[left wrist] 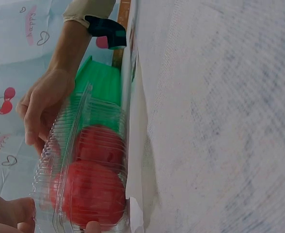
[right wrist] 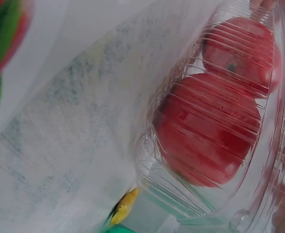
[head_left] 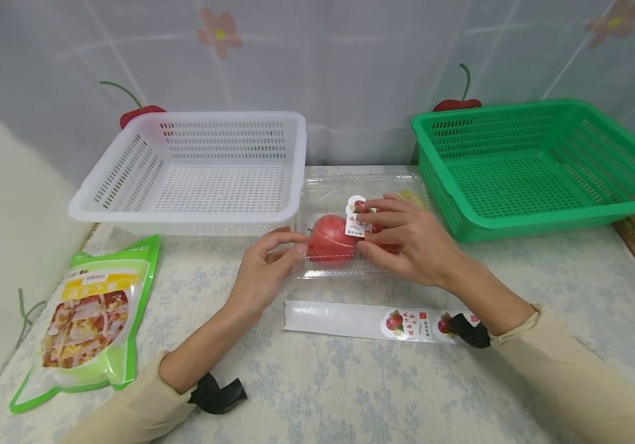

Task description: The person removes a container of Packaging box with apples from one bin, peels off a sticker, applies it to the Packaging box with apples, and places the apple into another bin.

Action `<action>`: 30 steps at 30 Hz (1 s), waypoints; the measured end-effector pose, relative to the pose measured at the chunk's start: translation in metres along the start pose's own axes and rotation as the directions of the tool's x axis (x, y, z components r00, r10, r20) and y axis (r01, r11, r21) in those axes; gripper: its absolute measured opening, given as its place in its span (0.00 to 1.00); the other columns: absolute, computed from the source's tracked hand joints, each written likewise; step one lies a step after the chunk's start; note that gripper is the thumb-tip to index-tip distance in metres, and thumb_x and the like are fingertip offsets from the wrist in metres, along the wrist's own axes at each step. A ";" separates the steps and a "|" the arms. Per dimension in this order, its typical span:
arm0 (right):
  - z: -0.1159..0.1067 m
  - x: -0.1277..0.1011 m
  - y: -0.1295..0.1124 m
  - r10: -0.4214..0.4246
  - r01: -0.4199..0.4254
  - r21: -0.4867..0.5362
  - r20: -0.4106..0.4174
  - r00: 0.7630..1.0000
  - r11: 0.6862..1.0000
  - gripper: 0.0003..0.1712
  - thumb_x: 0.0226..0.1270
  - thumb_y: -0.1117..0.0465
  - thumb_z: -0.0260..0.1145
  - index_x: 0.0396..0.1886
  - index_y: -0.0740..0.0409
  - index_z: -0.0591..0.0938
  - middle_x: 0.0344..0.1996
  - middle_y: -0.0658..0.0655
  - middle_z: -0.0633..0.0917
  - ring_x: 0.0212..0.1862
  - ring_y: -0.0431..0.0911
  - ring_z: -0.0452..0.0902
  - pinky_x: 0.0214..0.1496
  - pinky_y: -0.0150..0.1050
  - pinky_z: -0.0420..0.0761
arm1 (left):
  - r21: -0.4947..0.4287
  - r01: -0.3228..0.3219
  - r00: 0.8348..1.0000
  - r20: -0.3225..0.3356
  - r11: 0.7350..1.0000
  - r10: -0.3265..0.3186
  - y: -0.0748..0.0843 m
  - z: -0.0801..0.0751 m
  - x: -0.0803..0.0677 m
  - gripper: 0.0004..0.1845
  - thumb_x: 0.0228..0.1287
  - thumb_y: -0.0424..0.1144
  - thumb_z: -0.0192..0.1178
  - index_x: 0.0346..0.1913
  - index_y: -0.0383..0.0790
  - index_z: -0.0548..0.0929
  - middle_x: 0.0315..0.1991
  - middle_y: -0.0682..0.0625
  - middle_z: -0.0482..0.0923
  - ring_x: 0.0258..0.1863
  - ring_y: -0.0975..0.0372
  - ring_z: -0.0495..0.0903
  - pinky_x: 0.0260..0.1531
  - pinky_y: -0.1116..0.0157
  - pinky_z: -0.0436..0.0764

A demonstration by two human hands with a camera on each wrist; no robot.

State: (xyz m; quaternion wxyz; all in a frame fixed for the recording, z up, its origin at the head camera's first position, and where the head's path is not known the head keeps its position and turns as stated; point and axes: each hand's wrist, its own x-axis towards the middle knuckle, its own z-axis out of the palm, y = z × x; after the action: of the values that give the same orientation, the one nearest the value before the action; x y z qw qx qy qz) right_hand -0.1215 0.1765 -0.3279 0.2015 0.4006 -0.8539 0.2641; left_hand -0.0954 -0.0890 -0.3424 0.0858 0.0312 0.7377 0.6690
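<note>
- Patterned tablecloth: beneath the clear box; sticker strip just nearer than the box.
- Red fruit: inside the box, between both hands.
- Left hand: thumb and finger narrowly pinching the box's left edge.
- Right hand: above the box, holding a sticker.
- White basket, green basket: left and right of the box.
- Printed curtain: behind the box.

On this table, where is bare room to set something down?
The tablecloth is bare below the label strip, between the sleeves, and between the green basket and right sleeve. It is crowded around the clear box, with the left hand, right hand and white basket close.
</note>
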 end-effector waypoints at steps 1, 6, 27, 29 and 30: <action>0.000 0.000 0.001 -0.010 0.010 0.005 -0.013 1.000 1.000 0.14 0.61 0.52 0.68 0.32 0.57 0.92 0.48 0.58 0.87 0.60 0.55 0.76 0.68 0.52 0.67 | -0.001 0.000 1.000 0.000 1.000 0.000 0.001 0.000 0.000 0.13 0.67 0.34 0.63 0.52 0.35 0.83 0.68 0.49 0.65 0.54 0.52 0.78 0.50 0.58 0.80; 0.001 -0.002 0.004 -0.029 0.032 0.030 -0.085 0.996 0.999 0.20 0.67 0.48 0.63 0.28 0.57 0.92 0.46 0.59 0.87 0.58 0.58 0.77 0.70 0.51 0.63 | 0.004 0.005 1.000 0.007 1.000 -0.005 0.002 0.002 -0.001 0.13 0.68 0.35 0.62 0.53 0.36 0.83 0.68 0.50 0.64 0.55 0.52 0.77 0.51 0.58 0.80; 0.003 0.014 -0.006 0.459 -0.391 -0.340 0.147 0.876 0.855 0.37 0.70 0.34 0.51 0.66 0.53 0.77 0.74 0.65 0.60 0.75 0.61 0.47 0.73 0.59 0.51 | -0.009 0.031 1.000 -0.003 0.999 -0.031 0.003 0.001 -0.002 0.14 0.68 0.36 0.62 0.54 0.37 0.83 0.68 0.51 0.64 0.56 0.53 0.77 0.52 0.59 0.80; 0.005 0.011 -0.006 0.406 -0.369 -0.314 0.058 0.912 0.875 0.32 0.69 0.38 0.55 0.57 0.56 0.84 0.69 0.65 0.69 0.72 0.60 0.56 0.71 0.58 0.59 | -0.011 0.034 0.999 -0.002 0.999 -0.034 0.003 0.001 -0.002 0.14 0.68 0.36 0.62 0.54 0.37 0.83 0.68 0.52 0.64 0.56 0.53 0.77 0.52 0.59 0.80; 0.005 0.009 -0.006 0.373 -0.350 -0.308 0.016 0.928 0.885 0.30 0.68 0.40 0.57 0.53 0.58 0.86 0.66 0.65 0.73 0.70 0.60 0.61 0.69 0.58 0.62 | -0.012 0.034 0.999 -0.001 0.999 -0.034 0.002 0.001 -0.001 0.14 0.68 0.36 0.62 0.54 0.37 0.83 0.68 0.52 0.64 0.55 0.53 0.77 0.52 0.59 0.80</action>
State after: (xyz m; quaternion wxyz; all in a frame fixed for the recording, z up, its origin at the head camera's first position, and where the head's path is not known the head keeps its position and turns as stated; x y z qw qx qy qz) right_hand -0.1231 0.1647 -0.3251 0.1753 0.2087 -0.9505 0.1494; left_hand -0.0940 -0.0882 -0.3399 0.0968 0.0180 0.7341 0.6718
